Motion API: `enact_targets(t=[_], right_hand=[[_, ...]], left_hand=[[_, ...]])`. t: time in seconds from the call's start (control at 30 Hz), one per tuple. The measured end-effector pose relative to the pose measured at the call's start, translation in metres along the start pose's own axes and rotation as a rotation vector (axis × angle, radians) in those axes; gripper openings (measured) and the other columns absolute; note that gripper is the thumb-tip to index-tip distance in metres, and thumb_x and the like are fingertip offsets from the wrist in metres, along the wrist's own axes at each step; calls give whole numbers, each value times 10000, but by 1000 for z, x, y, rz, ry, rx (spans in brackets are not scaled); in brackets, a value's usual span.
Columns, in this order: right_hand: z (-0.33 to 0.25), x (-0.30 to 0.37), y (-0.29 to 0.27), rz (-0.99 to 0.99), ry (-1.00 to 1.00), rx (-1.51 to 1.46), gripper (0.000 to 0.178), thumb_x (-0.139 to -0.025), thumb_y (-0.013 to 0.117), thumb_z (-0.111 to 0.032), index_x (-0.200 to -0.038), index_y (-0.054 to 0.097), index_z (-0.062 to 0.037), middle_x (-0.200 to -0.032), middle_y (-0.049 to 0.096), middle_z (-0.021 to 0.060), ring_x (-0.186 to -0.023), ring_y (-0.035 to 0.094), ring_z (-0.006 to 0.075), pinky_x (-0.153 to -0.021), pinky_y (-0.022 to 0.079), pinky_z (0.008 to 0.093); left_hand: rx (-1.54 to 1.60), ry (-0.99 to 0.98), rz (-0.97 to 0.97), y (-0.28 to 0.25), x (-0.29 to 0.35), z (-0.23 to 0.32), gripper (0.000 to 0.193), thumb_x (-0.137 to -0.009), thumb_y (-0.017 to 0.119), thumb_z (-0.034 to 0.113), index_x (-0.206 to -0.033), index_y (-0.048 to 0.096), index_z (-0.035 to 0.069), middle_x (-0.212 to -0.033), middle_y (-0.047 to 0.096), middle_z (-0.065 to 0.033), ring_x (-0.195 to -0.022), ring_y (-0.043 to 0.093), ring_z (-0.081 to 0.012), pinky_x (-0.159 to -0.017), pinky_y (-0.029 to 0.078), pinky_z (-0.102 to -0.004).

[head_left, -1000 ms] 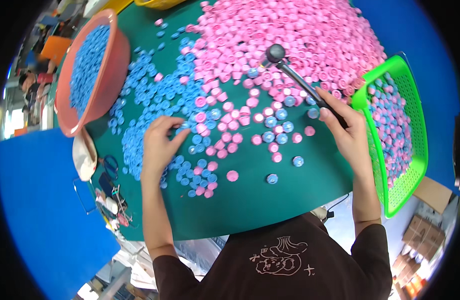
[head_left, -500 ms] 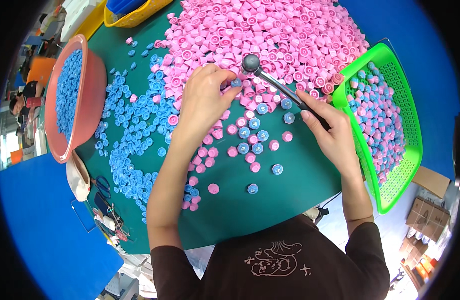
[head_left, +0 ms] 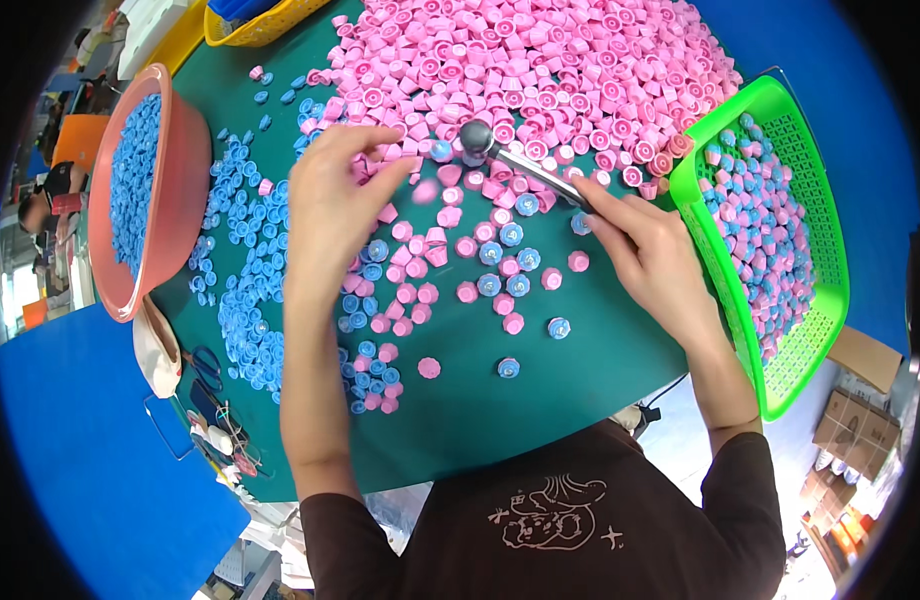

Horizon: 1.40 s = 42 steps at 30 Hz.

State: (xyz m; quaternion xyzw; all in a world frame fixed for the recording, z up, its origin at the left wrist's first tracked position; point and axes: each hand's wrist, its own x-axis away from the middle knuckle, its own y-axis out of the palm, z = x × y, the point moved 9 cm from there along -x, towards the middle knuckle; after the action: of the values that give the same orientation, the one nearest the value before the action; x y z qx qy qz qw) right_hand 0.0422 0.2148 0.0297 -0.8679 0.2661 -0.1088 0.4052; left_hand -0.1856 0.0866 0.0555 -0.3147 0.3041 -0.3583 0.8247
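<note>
1) Pink pieces, heaped toward the far edge of the counter: moulded plastic by their look, ridged sides, soft sheen
2) Blue pieces: plastic-looking too, small bright highlights
3) Hammer: smooth dark head, rubber or plastic, hard to tell which; shiny metallic-looking shaft
4) Counter: smooth, mostly matt green surface
5) Basin, left edge: smooth salmon-pink plastic, faintly glossy
6) Basket, right edge: glossy green perforated plastic
7) Shirt, near edge: matt dark cloth

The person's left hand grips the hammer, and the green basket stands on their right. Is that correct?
Wrong hand: the head view shows the right hand gripping the hammer. The green basket does stand on the person's right.
</note>
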Motion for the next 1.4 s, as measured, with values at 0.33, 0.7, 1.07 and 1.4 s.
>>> enact_targets(t=[0.33, 0.7, 1.07, 1.4], right_hand=[[9, 10, -17, 118, 92, -253, 369, -949, 629, -111, -1316, 621, -70, -862, 638, -33, -695, 468, 42, -610, 383, 197], [-7, 17, 4, 10, 85, -161, 346, -931, 649, -142, -1275, 655, -102, -801, 672, 33, -667, 504, 81, -650, 436, 255], [-43, 16, 33, -84, -121, -127, 407, -899, 656, -50, -1304, 626, -78, -761, 609, 48, -612, 490, 99, -580, 400, 261], [-60, 8, 52, -203, -130, 9, 382, -896, 653, -84, -1272, 660, -153, -713, 571, 90, -620, 556, 213, -593, 440, 344]], left_hand=[[-248, -377, -28, -88, 151, -110, 246, -795, 775, 105, -1017, 695, 37, -918, 638, -60, -760, 567, -156, -681, 474, -286], [-224, -203, 69, -68, 134, -109, 217, -803, 771, 118, -1001, 721, 44, -841, 621, -77, -710, 591, -171, -643, 478, -299], [-276, -454, 196, -81, 139, -130, 182, -845, 751, 183, -923, 721, 22, -771, 609, -76, -613, 539, -174, -570, 423, -310], [-317, -288, 201, -86, 149, -126, 244, -812, 780, 169, -1020, 723, 56, -894, 645, -50, -657, 519, -134, -600, 436, -267]])
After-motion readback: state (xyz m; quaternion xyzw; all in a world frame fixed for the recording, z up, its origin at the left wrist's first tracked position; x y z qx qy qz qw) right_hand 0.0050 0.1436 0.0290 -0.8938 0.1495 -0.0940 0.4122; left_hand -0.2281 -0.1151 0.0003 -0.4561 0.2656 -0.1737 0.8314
